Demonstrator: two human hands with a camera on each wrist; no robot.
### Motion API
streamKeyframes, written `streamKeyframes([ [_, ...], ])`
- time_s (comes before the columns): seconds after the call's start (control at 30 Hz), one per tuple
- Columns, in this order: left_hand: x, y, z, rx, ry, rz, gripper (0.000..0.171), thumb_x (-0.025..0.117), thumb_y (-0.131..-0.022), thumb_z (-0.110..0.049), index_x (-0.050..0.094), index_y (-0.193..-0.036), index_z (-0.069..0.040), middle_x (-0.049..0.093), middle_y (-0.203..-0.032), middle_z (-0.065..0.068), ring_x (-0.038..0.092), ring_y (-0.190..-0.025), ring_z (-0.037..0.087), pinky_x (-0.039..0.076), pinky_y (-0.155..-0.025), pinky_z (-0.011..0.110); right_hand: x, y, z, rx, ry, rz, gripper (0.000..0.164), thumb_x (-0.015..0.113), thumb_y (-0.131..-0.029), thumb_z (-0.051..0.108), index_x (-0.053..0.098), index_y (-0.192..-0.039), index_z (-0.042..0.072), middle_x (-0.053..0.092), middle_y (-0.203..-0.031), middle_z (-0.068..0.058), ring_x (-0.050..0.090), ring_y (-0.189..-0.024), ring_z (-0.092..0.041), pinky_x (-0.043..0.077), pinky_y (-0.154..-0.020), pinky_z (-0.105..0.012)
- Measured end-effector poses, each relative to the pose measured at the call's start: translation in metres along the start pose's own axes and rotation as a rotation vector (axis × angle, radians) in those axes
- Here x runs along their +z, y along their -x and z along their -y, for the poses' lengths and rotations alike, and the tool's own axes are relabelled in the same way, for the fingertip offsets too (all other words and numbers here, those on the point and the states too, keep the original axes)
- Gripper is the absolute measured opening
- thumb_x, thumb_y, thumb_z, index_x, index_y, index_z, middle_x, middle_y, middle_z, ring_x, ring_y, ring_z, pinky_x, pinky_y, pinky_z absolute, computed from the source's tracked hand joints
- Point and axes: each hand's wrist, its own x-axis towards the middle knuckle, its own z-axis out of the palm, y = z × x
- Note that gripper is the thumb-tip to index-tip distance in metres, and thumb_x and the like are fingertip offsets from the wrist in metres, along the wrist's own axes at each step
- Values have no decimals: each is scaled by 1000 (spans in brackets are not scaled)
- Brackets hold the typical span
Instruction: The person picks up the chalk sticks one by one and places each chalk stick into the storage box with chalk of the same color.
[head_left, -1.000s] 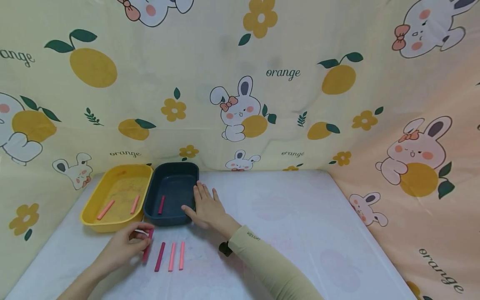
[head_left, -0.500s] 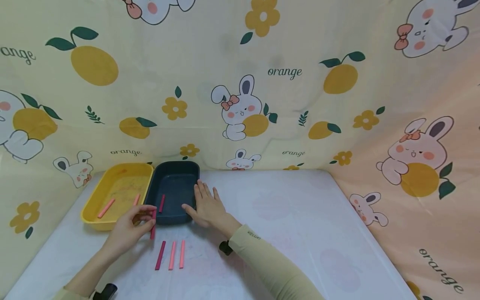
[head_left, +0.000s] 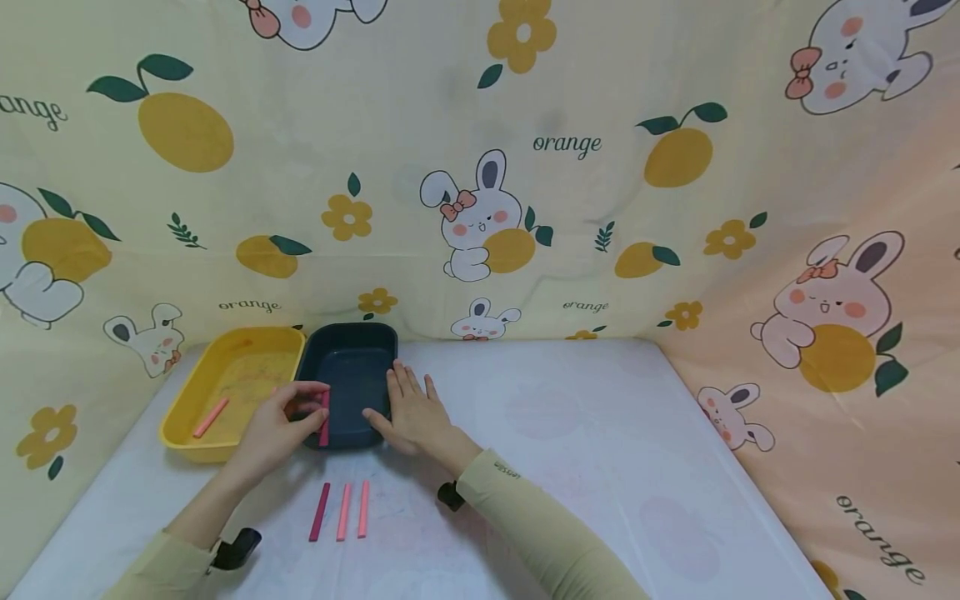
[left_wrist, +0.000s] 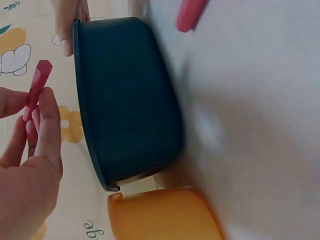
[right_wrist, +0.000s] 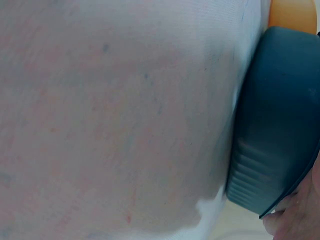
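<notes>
My left hand [head_left: 270, 429] pinches a dark pink stick [left_wrist: 39, 82] with a faceted end between thumb and fingertips. It holds the stick upright over the front left of the dark blue tray [head_left: 352, 333]. The stick seen in this tray before is hidden or overlapped by the hand. My right hand [head_left: 420, 417] rests with straight fingers against the tray's right side, thumb over the near rim. On the table in front lie a dark pink stick [head_left: 319, 512] and two light pink sticks [head_left: 343, 512], side by side.
A yellow tray [head_left: 180, 433] stands against the blue tray's left side. One light pink stick [head_left: 212, 417] shows in it; another is mostly covered by my left hand. The white-covered table [head_left: 570, 467] stretches right, with a printed cloth backdrop [head_left: 480, 100] behind.
My left hand has carried the dark pink stick from the table, in front of the trays, up and right to over the blue tray. My right hand has stayed in place.
</notes>
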Motion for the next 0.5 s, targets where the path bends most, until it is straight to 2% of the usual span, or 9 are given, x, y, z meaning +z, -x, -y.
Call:
streamKeyframes([
  [0.2, 2, -14, -5, -13, 27, 24, 39, 68, -101, -12, 58, -139, -4, 61, -132, 19, 61, -115, 33, 50, -82, 11, 1, 0, 0, -2, 6, -5, 88, 26, -105, 70, 13, -167, 9, 5, -175, -6, 9, -161, -20, 8, -128, -49],
  [0.5, 12, -35, -4, -47, 30, 53, 40, 68, -101, -12, 59, -139, -4, 61, -131, 21, 63, -107, 33, 57, -68, 28, -1, 0, 0, -5, 15, 5, 88, 26, -105, 69, 13, -167, 9, 5, -175, -6, 8, -161, -21, 9, -128, -49],
])
